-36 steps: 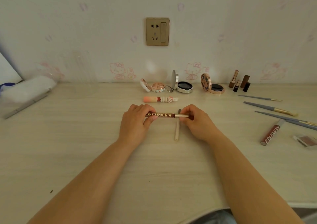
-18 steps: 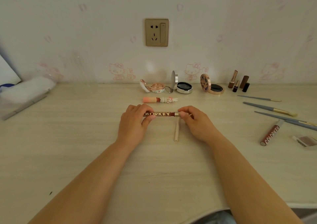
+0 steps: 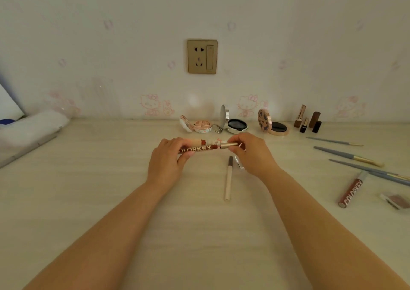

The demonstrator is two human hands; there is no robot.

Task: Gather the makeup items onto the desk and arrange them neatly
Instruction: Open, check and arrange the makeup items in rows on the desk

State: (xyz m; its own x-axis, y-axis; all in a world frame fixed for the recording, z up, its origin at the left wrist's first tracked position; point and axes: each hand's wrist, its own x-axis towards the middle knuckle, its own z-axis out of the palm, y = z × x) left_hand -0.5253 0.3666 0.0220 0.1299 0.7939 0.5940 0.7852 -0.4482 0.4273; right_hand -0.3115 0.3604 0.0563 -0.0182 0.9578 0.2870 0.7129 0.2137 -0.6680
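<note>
A dark red lip gloss tube [image 3: 200, 149] with gold lettering lies sideways between my hands, just above the desk's middle. My left hand [image 3: 166, 163] grips its lettered end. My right hand [image 3: 250, 154] pinches its gold cap [image 3: 228, 145]. Behind the tube a pink-capped stick [image 3: 195, 141] is partly hidden. A cream pencil [image 3: 228, 178] lies on the desk below my right hand. Three open compacts [image 3: 236, 125] stand along the wall.
Lipsticks [image 3: 308, 121] stand at the back right. Several grey brushes [image 3: 348, 155], a second lip gloss [image 3: 351, 189] and a small eyeshadow pan [image 3: 396, 201] lie at the right. A clear bag with white cloth [image 3: 31, 127] sits far left. A wall socket [image 3: 202, 56] is above.
Both hands have carried the lip gloss tube away from me toward the pink-capped stick, uncovering the cream pencil's top end.
</note>
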